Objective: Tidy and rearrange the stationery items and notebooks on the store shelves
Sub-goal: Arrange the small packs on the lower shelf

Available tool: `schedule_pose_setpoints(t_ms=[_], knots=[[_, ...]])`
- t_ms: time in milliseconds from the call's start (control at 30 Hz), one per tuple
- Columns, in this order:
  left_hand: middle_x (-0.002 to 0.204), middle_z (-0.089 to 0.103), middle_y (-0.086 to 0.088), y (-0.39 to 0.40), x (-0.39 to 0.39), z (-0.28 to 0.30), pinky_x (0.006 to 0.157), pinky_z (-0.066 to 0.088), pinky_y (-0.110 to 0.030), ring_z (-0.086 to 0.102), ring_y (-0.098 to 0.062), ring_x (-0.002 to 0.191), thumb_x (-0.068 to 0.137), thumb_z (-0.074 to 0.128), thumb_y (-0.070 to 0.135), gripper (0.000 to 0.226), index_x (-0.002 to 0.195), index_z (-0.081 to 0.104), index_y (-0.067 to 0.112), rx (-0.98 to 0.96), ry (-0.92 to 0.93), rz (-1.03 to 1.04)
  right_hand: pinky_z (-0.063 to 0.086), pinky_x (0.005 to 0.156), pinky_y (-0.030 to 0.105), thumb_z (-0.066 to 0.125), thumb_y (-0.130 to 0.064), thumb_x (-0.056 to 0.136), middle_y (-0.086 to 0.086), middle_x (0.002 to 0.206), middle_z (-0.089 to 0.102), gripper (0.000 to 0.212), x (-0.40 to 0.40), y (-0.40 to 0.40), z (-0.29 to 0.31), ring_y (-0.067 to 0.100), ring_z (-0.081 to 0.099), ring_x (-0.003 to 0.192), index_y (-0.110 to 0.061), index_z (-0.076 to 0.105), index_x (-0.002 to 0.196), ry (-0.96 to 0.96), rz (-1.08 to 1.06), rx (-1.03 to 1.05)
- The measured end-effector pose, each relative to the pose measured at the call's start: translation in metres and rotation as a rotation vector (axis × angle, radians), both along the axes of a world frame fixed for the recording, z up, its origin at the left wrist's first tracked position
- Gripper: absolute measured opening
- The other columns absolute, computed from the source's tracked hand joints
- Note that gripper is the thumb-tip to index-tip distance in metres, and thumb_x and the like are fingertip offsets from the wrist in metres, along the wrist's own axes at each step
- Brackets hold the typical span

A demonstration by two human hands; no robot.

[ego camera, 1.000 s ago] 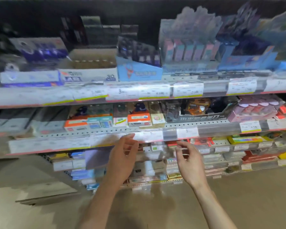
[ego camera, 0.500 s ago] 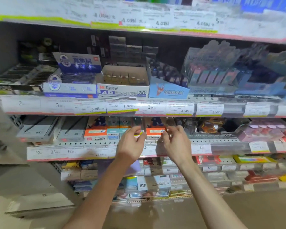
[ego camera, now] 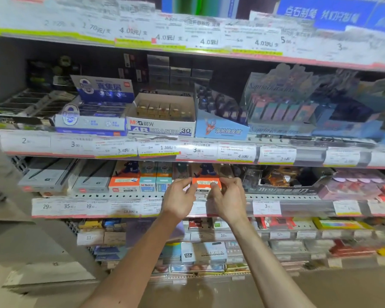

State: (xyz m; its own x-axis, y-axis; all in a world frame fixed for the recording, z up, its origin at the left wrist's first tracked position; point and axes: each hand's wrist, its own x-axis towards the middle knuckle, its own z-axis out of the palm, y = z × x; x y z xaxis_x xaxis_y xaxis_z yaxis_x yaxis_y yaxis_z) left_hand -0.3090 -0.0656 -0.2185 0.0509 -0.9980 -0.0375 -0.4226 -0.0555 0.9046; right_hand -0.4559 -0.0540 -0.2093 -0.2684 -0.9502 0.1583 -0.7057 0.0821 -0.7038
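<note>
Fingertips point(ego camera: 193, 186) of both hands pinching orange-and-white box point(ego camera: 206, 182) from either side on middle shelf point(ego camera: 298, 197). Straightening step, apparently; next, squaring it against teal packs point(ego camera: 156, 183) just left of fingers.

Dim indoor light, brightest on the price-label strips point(ego camera: 156, 150), with pale glare off their plastic. Deep shadow at shelf backs under each shelf above. Wide-angle bowing toward the edges. Smeared, blurred labels along the top edge and far right; centre fairly sharp.
</note>
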Motion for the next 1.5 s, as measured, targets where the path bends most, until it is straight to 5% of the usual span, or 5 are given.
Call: schedule_pose_setpoints(t_ms=[233, 600, 1067, 1367, 1500], knots=[[0.126, 0.053, 0.008, 0.006, 0.001, -0.001, 0.083, 0.059, -0.046, 0.074, -0.011, 0.074, 0.097, 0.057, 0.033, 0.04, 0.134, 0.058, 0.017, 0.002, 0.204, -0.007, 0.045, 0.102, 0.034, 0.063, -0.028, 0.095, -0.001, 0.118, 0.055, 0.036, -0.002, 0.006, 0.003, 0.019, 0.058, 0.111, -0.008, 0.063, 0.125, -0.192, 0.016, -0.032], [0.112, 0.053, 0.007, 0.015, 0.056, 0.018, 0.08, 0.06, -0.033, 0.071, -0.007, 0.07, 0.098, 0.058, 0.026, 0.039, 0.132, 0.058, 0.007, -0.098, 0.297, 0.113, 0.036, 0.07, -0.001, 0.066, -0.023, 0.094, 0.002, 0.104, 0.058, 0.026, 0.055, 0.006, 0.017, -0.009, 0.054, 0.076, -0.006, 0.066, 0.113, -0.286, 0.082, -0.166], [0.12, 0.06, -0.025, 0.01, 0.202, -0.005, 0.057, 0.049, -0.019, 0.061, -0.004, 0.05, 0.097, 0.059, 0.021, 0.031, 0.124, 0.062, 0.006, -0.114, 0.289, 0.331, 0.041, 0.094, 0.03, 0.058, -0.043, 0.096, 0.01, 0.116, 0.068, 0.042, 0.196, -0.017, 0.002, 0.027, 0.056, 0.112, -0.011, 0.07, 0.121, -0.059, 0.288, -0.057], [0.117, 0.069, -0.005, 0.005, 0.21, -0.004, 0.079, 0.06, -0.039, 0.071, -0.01, 0.074, 0.095, 0.057, 0.041, 0.038, 0.128, 0.06, 0.02, -0.033, 0.175, 0.248, 0.031, 0.098, 0.04, 0.05, -0.047, 0.098, 0.012, 0.118, 0.063, 0.044, 0.184, -0.013, 0.01, 0.035, 0.046, 0.118, -0.024, 0.061, 0.134, 0.335, 0.329, -0.091], [0.105, 0.073, -0.005, 0.003, 0.204, 0.002, 0.065, 0.056, -0.03, 0.072, -0.008, 0.067, 0.095, 0.058, 0.04, 0.033, 0.12, 0.064, 0.019, -0.007, 0.163, 0.206, 0.035, 0.097, 0.041, 0.049, -0.045, 0.099, 0.002, 0.127, 0.067, 0.037, 0.171, -0.019, 0.005, 0.034, 0.053, 0.118, -0.027, 0.065, 0.127, 0.356, 0.41, -0.082]])
